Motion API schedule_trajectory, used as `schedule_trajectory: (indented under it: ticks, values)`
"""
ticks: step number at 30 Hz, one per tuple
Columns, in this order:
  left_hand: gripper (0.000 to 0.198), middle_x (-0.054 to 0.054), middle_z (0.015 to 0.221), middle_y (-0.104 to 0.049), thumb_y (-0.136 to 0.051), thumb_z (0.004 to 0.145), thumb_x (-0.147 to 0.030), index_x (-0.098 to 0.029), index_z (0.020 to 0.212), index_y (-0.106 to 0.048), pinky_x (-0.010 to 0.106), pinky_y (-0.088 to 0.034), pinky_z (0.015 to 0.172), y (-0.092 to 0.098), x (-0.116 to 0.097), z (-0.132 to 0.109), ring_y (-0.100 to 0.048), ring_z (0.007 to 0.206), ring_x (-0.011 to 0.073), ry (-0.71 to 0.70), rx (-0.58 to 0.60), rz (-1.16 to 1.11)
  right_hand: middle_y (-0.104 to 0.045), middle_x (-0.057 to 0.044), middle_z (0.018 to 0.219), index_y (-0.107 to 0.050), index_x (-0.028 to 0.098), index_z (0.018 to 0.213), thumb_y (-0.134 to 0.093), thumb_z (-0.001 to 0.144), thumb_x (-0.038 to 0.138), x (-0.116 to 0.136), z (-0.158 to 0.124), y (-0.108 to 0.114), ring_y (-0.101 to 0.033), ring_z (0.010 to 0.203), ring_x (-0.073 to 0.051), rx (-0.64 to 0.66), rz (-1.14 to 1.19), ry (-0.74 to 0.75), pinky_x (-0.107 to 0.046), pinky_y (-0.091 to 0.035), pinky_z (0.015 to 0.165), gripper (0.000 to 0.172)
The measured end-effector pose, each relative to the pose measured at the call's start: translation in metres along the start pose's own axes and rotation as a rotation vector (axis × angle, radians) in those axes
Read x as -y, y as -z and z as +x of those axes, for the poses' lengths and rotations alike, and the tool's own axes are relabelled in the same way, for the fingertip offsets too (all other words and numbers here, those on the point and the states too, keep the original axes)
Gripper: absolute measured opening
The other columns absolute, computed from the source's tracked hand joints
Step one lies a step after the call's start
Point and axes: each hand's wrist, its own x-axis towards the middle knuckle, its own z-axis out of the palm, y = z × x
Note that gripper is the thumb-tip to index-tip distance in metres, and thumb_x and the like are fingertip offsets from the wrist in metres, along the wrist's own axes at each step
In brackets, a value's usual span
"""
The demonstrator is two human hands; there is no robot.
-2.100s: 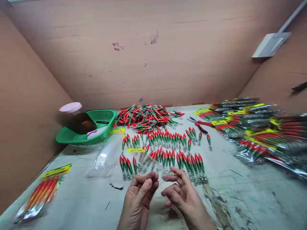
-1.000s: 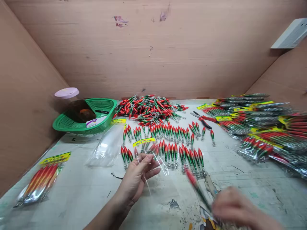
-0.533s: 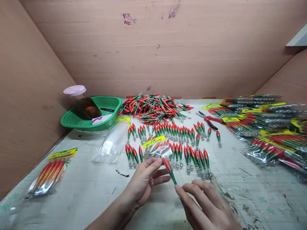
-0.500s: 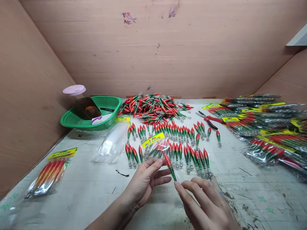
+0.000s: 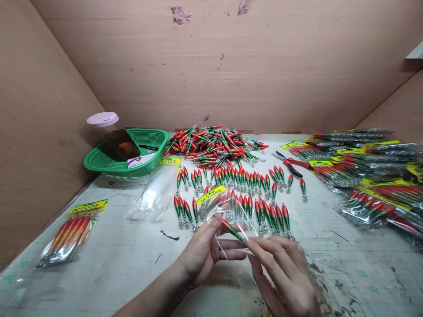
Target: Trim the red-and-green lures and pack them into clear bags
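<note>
My left hand point(image 5: 200, 253) is closed on a clear plastic bag point(image 5: 210, 195) with a yellow "BCT LURE" header, its thumb pressing the film. A red-and-green squid lure point(image 5: 234, 230) slants across the bag's near end, red tip toward my left thumb; the film appears to lie around that tip. The fingertips of my right hand point(image 5: 282, 268) pinch the lure at its hook end, and the hooks are hidden by those fingers. Loose lures point(image 5: 244, 179) stand in rows just beyond both hands.
A lure pile point(image 5: 218, 145) lies at the back. Pliers point(image 5: 291, 164) rest near stacked filled packs point(image 5: 373, 189) on the right. To the left are flat empty bags point(image 5: 153, 193), a green basket point(image 5: 155, 167) holding a lidded cup point(image 5: 117, 143), and one filled pack point(image 5: 72, 231).
The lure has tipped flatter, and its red end now sits at the bag's film near my left thumb. My right hand has moved slightly up. The bag's clear film is spread more visibly.
</note>
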Motion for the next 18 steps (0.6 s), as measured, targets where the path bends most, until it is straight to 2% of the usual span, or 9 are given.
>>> schedule_trajectory:
  ticks: [4,7,9,12,15,18]
  values:
    - [0.058,0.015,0.108,-0.069,-0.062,0.081,-0.043,-0.021,0.133,-0.045,0.037,-0.055,0.070,0.001,0.003,0.000,-0.070,0.080,0.0246,-0.010,0.029,-0.019,-0.072,-0.003,0.096,-0.054,0.024,0.124,-0.063,0.078,0.008,0.004,-0.001,-0.004,-0.063,0.084,-0.022,-0.070,-0.027,-0.024,-0.039,-0.038,0.079,0.050]
    - [0.052,0.016,0.111,-0.068,-0.060,0.084,-0.040,-0.020,0.130,-0.047,0.031,-0.054,0.067,0.001,0.006,-0.001,-0.070,0.083,0.0231,-0.006,0.028,-0.018,-0.073,-0.002,0.097,-0.054,0.025,0.124,-0.064,0.079,0.011,0.013,-0.003,-0.014,-0.065,0.085,-0.024,-0.121,-0.062,-0.016,-0.040,-0.036,0.077,0.049]
    - [0.047,0.016,0.111,-0.068,-0.060,0.084,-0.038,-0.019,0.127,-0.050,0.031,-0.054,0.068,0.001,0.007,0.000,-0.070,0.086,0.0247,-0.004,0.031,-0.023,-0.072,-0.004,0.103,-0.056,0.024,0.123,-0.060,0.081,0.013,0.020,-0.005,-0.018,-0.064,0.092,-0.027,-0.107,-0.080,0.003,-0.041,-0.037,0.078,0.043]
    - [0.034,0.017,0.108,-0.070,-0.059,0.086,-0.031,-0.015,0.116,-0.055,0.034,-0.055,0.075,0.002,0.007,0.001,-0.070,0.091,0.0271,-0.016,0.001,-0.067,-0.070,-0.005,0.109,-0.058,0.025,0.118,-0.057,0.083,0.016,0.025,-0.006,-0.008,-0.061,0.103,-0.029,-0.052,-0.080,-0.008,-0.045,-0.037,0.085,0.036]
    - [0.022,0.017,0.106,-0.070,-0.056,0.086,-0.025,-0.012,0.104,-0.059,0.037,-0.056,0.077,0.004,0.004,0.003,-0.070,0.092,0.0283,-0.020,-0.078,-0.118,-0.071,-0.004,0.104,-0.059,0.028,0.115,-0.062,0.080,0.015,0.004,-0.009,0.017,-0.061,0.101,-0.025,-0.062,-0.059,-0.023,-0.041,-0.043,0.086,0.037]
    - [0.020,0.016,0.111,-0.069,-0.056,0.086,-0.022,-0.012,0.102,-0.061,0.038,-0.058,0.078,0.004,0.002,0.003,-0.068,0.097,0.0295,-0.003,-0.128,-0.141,-0.067,-0.006,0.095,-0.060,0.023,0.109,-0.058,0.082,0.012,-0.039,-0.016,0.035,-0.060,0.091,-0.023,-0.050,-0.118,-0.183,-0.038,-0.047,0.079,0.029]
